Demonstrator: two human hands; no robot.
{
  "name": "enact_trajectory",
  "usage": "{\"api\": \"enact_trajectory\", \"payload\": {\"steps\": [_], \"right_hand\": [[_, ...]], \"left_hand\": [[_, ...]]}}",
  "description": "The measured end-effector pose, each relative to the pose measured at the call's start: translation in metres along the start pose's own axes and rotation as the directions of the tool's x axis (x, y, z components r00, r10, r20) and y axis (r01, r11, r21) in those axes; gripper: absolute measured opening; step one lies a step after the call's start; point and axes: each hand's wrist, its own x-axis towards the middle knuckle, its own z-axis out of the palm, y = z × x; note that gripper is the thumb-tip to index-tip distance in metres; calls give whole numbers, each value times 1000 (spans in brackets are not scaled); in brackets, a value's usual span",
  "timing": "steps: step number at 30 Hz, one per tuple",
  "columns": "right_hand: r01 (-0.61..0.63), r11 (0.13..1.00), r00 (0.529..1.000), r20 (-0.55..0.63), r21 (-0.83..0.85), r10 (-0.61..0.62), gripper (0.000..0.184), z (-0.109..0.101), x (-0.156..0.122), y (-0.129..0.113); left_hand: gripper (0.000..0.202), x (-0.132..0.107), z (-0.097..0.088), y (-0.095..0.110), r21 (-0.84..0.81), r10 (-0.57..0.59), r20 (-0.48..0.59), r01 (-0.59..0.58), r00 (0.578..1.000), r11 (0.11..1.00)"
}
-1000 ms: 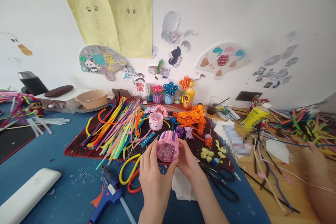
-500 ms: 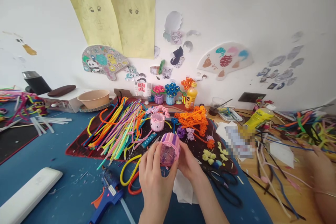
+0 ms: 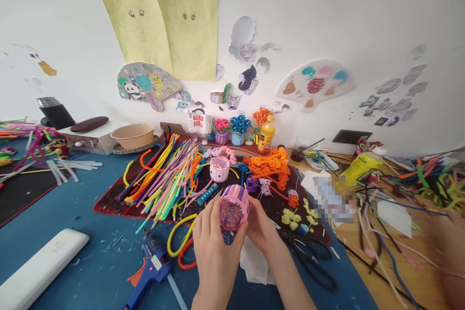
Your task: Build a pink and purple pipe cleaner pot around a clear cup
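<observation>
Between my two hands is a small pink-and-purple striped pot (image 3: pixel 236 207), tilted so that a clear, shiny round end faces me. My left hand (image 3: pixel 213 240) is closed round its left side, thumb along the lower edge. From the right, my right hand (image 3: pixel 262 226) grips it too, most of its fingers hidden behind the pot. Just beyond stands a pale pink pot (image 3: pixel 219 168) with small dark eyes. A blue glue gun (image 3: pixel 152 264) lies left of my hands, beside yellow-and-red scissor handles (image 3: pixel 179 240). White paper (image 3: pixel 254 261) lies under my right wrist.
Colourful pipe cleaners (image 3: pixel 169 179) are heaped on a dark mat, with orange pipe-cleaner flowers (image 3: pixel 271 167) to the right. Black scissors (image 3: pixel 312 261) and a white case (image 3: pixel 43 269) lie on the blue tabletop. Another person's blurred hand (image 3: pixel 452 237) is at far right.
The view has shifted slightly, so the surroundings sit a little further right. Both my hands keep the pot in nearly the same pose. The other person's hand at right has moved.
</observation>
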Motion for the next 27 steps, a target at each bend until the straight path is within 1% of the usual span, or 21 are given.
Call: {"api": "enact_trajectory", "payload": {"steps": [4,12,15,18,19,20,23,27], "right_hand": [[-3,1000,1000,3,4,3,37,-1,0,1],[5,1000,1000,-4,17,-5,38,-1,0,0],[1,1000,1000,-7,16,-1,39,-1,0,0],[5,1000,1000,-16,15,-5,39,-1,0,0],[7,1000,1000,-21,15,-7,39,-1,0,0],[9,1000,1000,-26,16,-8,38,-1,0,0],[10,1000,999,-37,20,-9,38,-1,0,0],[0,1000,999,-42,20,0,41,1,-1,-1]], "left_hand": [[45,2,-2,2,-31,1,-18,-1,1000,1000],[44,2,-1,1,-50,9,-4,-10,1000,999],[52,0,0,-1,-37,1,18,0,1000,999],[66,-2,-1,-5,-29,-46,59,47,997,998],[68,-2,-1,-6,-30,-61,70,64,996,998],[68,-3,-2,-6,-32,-71,81,74,994,997],[59,-3,-2,-6,-32,-67,86,70,994,997],[52,-3,-3,-1,-34,-53,52,54,997,998]]}}
